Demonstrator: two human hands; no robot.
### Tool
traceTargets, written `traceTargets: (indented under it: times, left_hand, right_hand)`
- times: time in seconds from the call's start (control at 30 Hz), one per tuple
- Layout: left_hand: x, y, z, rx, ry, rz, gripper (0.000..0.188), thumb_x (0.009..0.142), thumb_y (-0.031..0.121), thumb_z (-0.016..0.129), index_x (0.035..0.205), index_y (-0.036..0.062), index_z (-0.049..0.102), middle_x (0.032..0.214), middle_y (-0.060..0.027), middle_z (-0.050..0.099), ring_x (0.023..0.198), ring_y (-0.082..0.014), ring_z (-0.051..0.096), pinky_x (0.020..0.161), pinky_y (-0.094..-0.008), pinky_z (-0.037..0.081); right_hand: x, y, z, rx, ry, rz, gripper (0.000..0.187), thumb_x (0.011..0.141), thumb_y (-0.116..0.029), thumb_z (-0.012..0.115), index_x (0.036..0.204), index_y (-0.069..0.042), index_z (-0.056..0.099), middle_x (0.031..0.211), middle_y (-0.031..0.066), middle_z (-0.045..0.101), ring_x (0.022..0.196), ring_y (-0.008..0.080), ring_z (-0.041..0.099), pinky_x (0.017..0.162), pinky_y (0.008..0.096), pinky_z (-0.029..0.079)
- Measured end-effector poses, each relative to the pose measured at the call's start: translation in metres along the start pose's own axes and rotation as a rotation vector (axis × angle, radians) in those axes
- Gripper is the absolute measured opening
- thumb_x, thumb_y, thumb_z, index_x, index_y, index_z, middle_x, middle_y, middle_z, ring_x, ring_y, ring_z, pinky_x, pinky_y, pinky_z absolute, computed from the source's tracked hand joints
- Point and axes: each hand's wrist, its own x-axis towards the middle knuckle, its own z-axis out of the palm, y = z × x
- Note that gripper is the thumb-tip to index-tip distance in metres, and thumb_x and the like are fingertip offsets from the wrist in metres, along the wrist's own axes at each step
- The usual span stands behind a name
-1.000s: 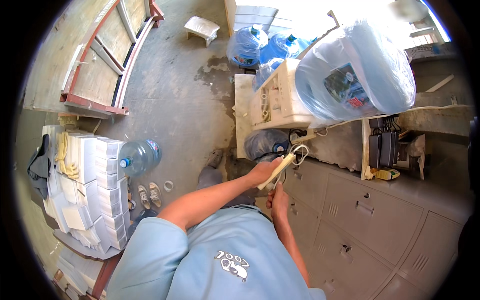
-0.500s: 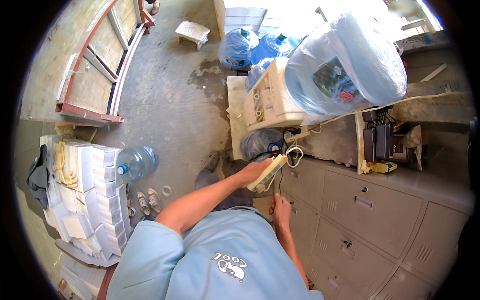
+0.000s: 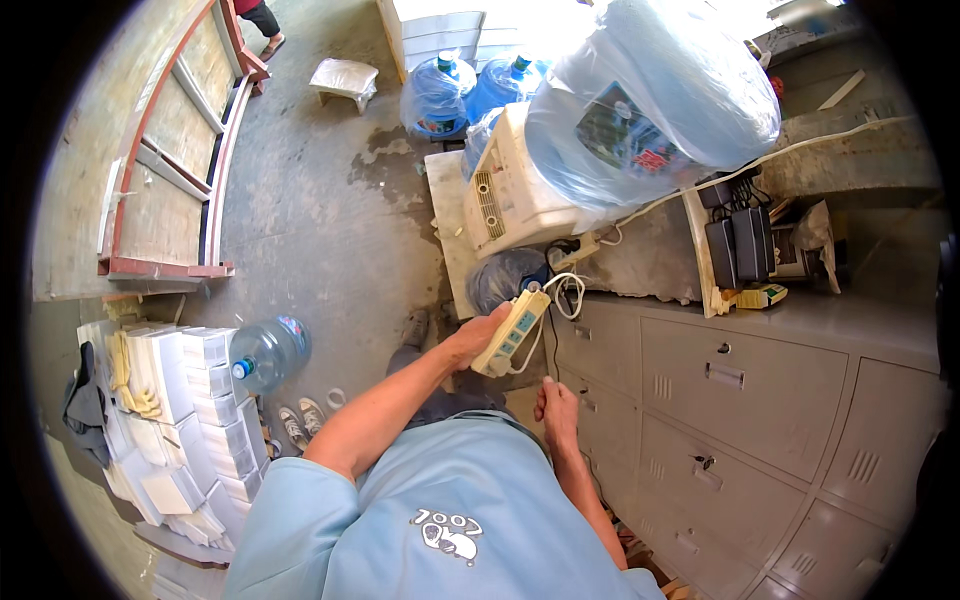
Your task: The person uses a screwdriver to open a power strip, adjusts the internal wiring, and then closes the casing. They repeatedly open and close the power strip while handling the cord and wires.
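At the centre of view: cream power strip (image 3: 511, 337), slanted, sockets showing, clasped firmly along one edge by the left hand (image 3: 474, 340). At its 2 o'clock: looped white cable (image 3: 582, 293). At 5: right hand (image 3: 559, 410), fingers curled closed on a thin black cord (image 3: 555, 352). At 12: water dispenser (image 3: 522, 195). At 9: blue-capped bottle (image 3: 272, 354).
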Motion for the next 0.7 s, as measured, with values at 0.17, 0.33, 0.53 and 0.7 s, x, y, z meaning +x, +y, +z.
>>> traceTargets:
  times: [0.17,0.33,0.53,0.7]
  left_hand:
    - [0.003,-0.001,0.001,0.214,-0.103,0.066,0.061,0.096,0.057,0.046,0.119,0.0031,0.062,0.103,-0.0061,0.063,0.082,-0.0128,0.057,0.073,-0.0296,0.048]
    - [-0.015,0.004,0.032,1.21,0.338,0.351,0.069,0.084,0.062,0.059,0.101,-0.0051,0.058,0.103,-0.0237,0.057,0.094,-0.0432,0.059,0.081,-0.0463,0.049]
    - [-0.014,-0.001,0.032,1.18,0.361,0.36,0.069,0.084,0.062,0.059,0.104,-0.0043,0.058,0.104,-0.0242,0.057,0.094,-0.0428,0.06,0.08,-0.0475,0.049]
    - [-0.014,0.003,0.031,1.097,0.34,0.303,0.068,0.085,0.06,0.059,0.104,-0.0049,0.061,0.106,-0.0254,0.059,0.095,-0.0428,0.061,0.081,-0.0465,0.049]
  right_hand:
    - [0.002,0.006,-0.006,0.042,-0.003,0.015,0.033,0.096,-0.028,0.054,0.073,-0.006,0.049,0.062,0.0005,0.043,0.05,0.0112,0.039,0.046,0.0288,0.034]
    - [0.003,0.009,-0.008,0.046,0.024,0.018,0.034,0.096,-0.027,0.055,0.073,-0.004,0.049,0.062,0.0008,0.044,0.05,0.0105,0.04,0.044,0.0275,0.034]
    - [0.004,0.003,-0.007,0.019,0.01,-0.002,0.033,0.096,-0.027,0.055,0.073,-0.003,0.051,0.061,0.0011,0.045,0.049,0.0107,0.04,0.044,0.0277,0.034]
    - [0.006,0.0,-0.005,-0.004,-0.005,-0.013,0.033,0.096,-0.027,0.056,0.072,-0.004,0.051,0.061,0.001,0.045,0.049,0.011,0.041,0.044,0.0276,0.034]
